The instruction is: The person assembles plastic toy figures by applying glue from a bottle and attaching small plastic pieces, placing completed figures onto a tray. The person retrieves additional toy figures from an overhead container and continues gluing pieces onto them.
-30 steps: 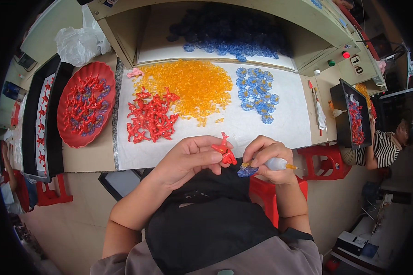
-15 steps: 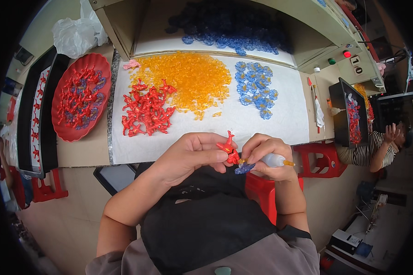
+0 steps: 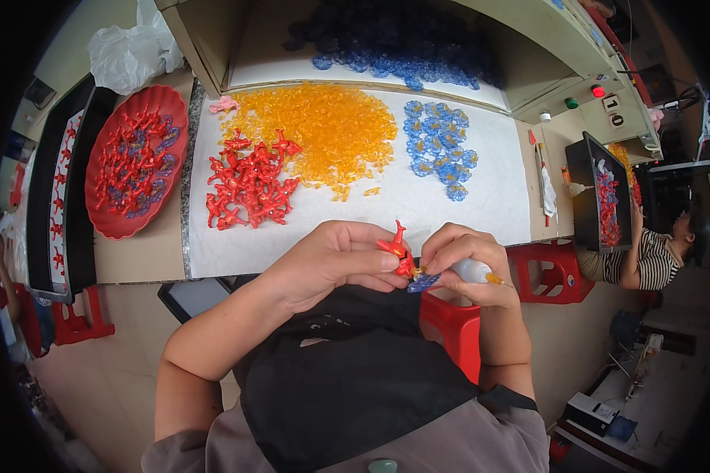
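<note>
My left hand (image 3: 333, 262) pinches a small red plastic figure (image 3: 398, 251) between thumb and fingers, its thin end pointing up. Right beside it, my right hand (image 3: 487, 292) holds a blue translucent piece (image 3: 424, 283) with a bit of amber on it, against the figure's lower side. Whether the two parts are joined is hard to make out. A small white squeeze bottle (image 3: 472, 270) with an amber tip is also tucked in my right hand, lying across the fingers. Both hands are in front of the table's near edge, over my black apron.
On the white sheet (image 3: 497, 213) lie a red figure pile (image 3: 248, 189), an amber piece heap (image 3: 315, 134) and blue pieces (image 3: 438, 146). A red oval tray (image 3: 102, 221) and black trays flank it. Overhead is a shelf with more blue pieces (image 3: 402, 67). A person in stripes (image 3: 647, 264) sits at right.
The red figure and blue piece have come closer together and shifted slightly right. The person at right has lowered a raised hand toward the black tray.
</note>
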`<state>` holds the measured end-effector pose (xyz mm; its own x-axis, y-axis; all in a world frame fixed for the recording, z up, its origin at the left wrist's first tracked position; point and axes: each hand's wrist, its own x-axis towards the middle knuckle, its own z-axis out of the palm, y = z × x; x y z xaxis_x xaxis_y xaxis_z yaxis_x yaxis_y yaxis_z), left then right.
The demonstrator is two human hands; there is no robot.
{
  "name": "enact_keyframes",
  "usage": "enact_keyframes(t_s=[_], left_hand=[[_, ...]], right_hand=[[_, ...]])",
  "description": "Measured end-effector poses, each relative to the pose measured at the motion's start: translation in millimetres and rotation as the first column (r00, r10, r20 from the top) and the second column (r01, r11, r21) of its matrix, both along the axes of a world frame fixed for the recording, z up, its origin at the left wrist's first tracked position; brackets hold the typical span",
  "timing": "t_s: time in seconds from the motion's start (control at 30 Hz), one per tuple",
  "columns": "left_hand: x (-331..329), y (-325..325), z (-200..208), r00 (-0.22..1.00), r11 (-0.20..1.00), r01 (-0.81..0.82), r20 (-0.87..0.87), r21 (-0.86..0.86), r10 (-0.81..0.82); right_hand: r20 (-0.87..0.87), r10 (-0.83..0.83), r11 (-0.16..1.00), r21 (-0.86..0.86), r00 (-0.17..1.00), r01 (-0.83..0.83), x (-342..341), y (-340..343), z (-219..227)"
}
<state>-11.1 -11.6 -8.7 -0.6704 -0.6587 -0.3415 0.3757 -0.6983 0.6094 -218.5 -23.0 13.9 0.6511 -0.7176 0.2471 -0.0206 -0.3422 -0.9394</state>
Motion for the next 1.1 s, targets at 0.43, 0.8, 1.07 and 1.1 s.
enact_keyframes(t_s=[0.43,0.8,1.07,1.1], left_hand=[[-2.3,4.3,3.5,0.998,0.994,-0.068,0.000,-0.084,0.069],[0.2,2.5,3.7,0.999,0.999,-0.033,0.007,-0.020,0.033],[0.6,1.5,-0.2,1.000,1.000,0.016,0.017,0.020,-0.016],[0.3,1.4,0.4,0.999,0.999,0.032,0.031,0.019,-0.033]], right_hand=[[0.066,-0.081,0.995,-0.060,0.995,0.085,1.8,-0.8,-10.3],[-0.031,-0.067,0.985,-0.159,0.997,0.061,4.5,1.5,2.8],[-0.094,-0.022,0.988,-0.154,0.995,0.007,3.4,1.8,6.1],[-0.092,-0.022,0.988,-0.152,0.996,0.008,3.4,1.8,7.1]])
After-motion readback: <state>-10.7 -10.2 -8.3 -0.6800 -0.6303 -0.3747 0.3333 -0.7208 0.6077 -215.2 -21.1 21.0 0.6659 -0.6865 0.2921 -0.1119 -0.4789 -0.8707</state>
